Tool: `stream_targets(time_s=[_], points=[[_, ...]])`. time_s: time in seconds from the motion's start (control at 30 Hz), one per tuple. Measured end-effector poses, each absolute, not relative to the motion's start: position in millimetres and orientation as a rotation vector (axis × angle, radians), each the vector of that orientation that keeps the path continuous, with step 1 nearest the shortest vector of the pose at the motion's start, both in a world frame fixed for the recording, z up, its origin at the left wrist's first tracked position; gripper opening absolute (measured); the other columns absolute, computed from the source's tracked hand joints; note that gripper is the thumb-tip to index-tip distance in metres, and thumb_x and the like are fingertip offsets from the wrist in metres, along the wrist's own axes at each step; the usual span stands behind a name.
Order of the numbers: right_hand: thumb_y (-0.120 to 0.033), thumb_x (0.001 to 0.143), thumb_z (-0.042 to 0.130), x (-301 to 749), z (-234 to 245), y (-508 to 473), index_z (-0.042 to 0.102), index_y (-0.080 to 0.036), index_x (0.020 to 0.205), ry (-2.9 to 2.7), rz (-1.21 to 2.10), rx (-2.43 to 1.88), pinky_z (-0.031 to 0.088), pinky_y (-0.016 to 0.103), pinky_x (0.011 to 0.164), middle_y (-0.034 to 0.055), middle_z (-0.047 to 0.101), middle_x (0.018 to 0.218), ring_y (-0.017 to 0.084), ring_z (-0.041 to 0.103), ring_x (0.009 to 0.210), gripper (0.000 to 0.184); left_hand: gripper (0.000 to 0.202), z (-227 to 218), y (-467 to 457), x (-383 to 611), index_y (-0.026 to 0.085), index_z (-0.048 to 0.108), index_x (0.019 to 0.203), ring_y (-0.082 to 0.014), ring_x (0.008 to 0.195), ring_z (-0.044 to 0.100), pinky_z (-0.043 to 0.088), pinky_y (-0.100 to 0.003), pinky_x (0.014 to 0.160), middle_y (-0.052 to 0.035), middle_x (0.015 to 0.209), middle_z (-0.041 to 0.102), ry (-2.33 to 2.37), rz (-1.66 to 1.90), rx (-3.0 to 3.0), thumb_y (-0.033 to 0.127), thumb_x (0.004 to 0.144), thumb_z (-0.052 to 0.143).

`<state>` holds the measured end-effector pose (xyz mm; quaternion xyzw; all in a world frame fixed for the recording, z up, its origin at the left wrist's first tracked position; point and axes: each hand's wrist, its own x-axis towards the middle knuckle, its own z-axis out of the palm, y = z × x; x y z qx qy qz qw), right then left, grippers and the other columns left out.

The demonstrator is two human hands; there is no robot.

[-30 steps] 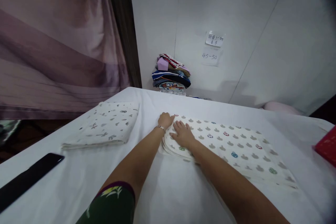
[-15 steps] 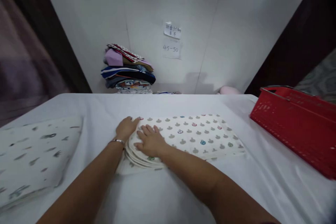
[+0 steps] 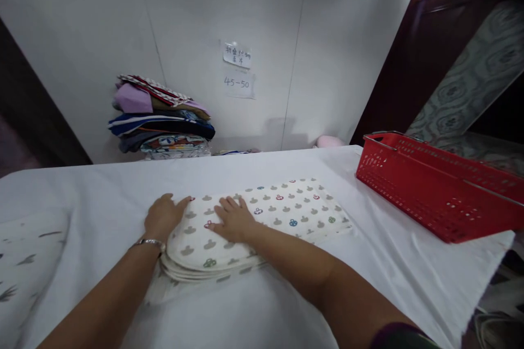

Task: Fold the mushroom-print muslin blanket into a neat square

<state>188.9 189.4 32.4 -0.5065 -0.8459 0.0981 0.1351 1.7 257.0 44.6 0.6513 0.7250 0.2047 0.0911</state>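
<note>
A white cloth (image 3: 286,207) with grey and coloured mushroom prints lies folded in layers on the table, its rounded left edge stacked several layers deep. My right hand (image 3: 234,222) presses flat on its top, fingers spread. At the cloth's far left corner is my left hand (image 3: 162,218), a bracelet on its wrist. Its thumb reaches onto the cloth edge, apart from the other fingers, which are partly hidden. A lower layer of the cloth shows beneath the rounded edge at the front left.
Another folded printed cloth (image 3: 28,267) lies at the table's left. A red perforated basket (image 3: 434,191) with metal handles stands at the right. Behind the table is a pile of folded fabrics (image 3: 161,114) against the wall, below and left of paper signs (image 3: 238,84). The white tablecloth (image 3: 417,278) covers the table.
The view has turned to the right, so more of the basket and doorway shows. My right hand stays flat on the cloth; my left hand stays at its left edge, wrist slightly more bent.
</note>
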Motion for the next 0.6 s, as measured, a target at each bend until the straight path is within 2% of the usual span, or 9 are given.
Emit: stream_targets(time_s=[0.13, 0.23, 0.33, 0.5, 0.6], points=[[-0.06, 0.091, 0.024, 193, 24, 191, 0.035, -0.016, 0.136, -2.421, 0.277, -1.495, 0.01, 0.055, 0.109, 0.0139, 0.024, 0.149, 0.028, 0.016, 0.138, 0.065, 0.059, 44, 233, 26, 0.006, 0.048, 0.125, -0.0307, 0.124, 0.042, 0.034, -0.041, 0.1, -0.0189, 0.132, 0.049, 1.991, 0.59, 2.451, 0.047, 0.085, 0.034], [-0.058, 0.09, 0.031, 200, 28, 194, 0.035, -0.017, 0.138, -2.498, 0.4, -1.462, 0.014, 0.054, 0.109, 0.0129, 0.023, 0.15, 0.027, 0.017, 0.138, 0.063, 0.06, 26, 213, 32, 0.007, 0.049, 0.127, -0.0322, 0.132, 0.03, 0.024, -0.048, 0.106, -0.0174, 0.14, 0.041, 1.887, 0.438, 2.682, 0.046, 0.082, 0.036], [-0.051, 0.092, 0.033, 232, 35, 195, 0.032, -0.017, 0.14, -2.492, 0.382, -1.516, 0.013, 0.051, 0.11, 0.0109, 0.021, 0.151, 0.025, 0.014, 0.139, 0.059, 0.069, 8, 207, 26, 0.005, 0.045, 0.132, -0.0327, 0.135, 0.025, 0.022, -0.05, 0.106, -0.018, 0.143, 0.035, 1.933, 0.297, 2.669, 0.051, 0.082, 0.033], [-0.05, 0.093, 0.032, 345, 38, 190, 0.031, -0.014, 0.141, -2.242, 0.127, -1.97, 0.002, 0.048, 0.111, 0.0115, 0.018, 0.151, 0.024, 0.009, 0.14, 0.06, 0.074, 1, 214, 18, 0.005, 0.042, 0.135, -0.0324, 0.136, 0.022, 0.019, -0.05, 0.107, -0.0174, 0.146, 0.031, 1.925, 0.243, 2.661, 0.055, 0.082, 0.027], [-0.05, 0.093, 0.031, 414, 32, 186, 0.026, -0.012, 0.143, -2.045, 0.065, -2.293, 0.004, 0.047, 0.111, 0.0119, 0.017, 0.152, 0.024, 0.008, 0.14, 0.063, 0.074, 0, 216, 19, 0.006, 0.041, 0.136, -0.032, 0.136, 0.022, 0.019, -0.049, 0.107, -0.0163, 0.147, 0.03, 1.924, 0.232, 2.66, 0.054, 0.081, 0.028]])
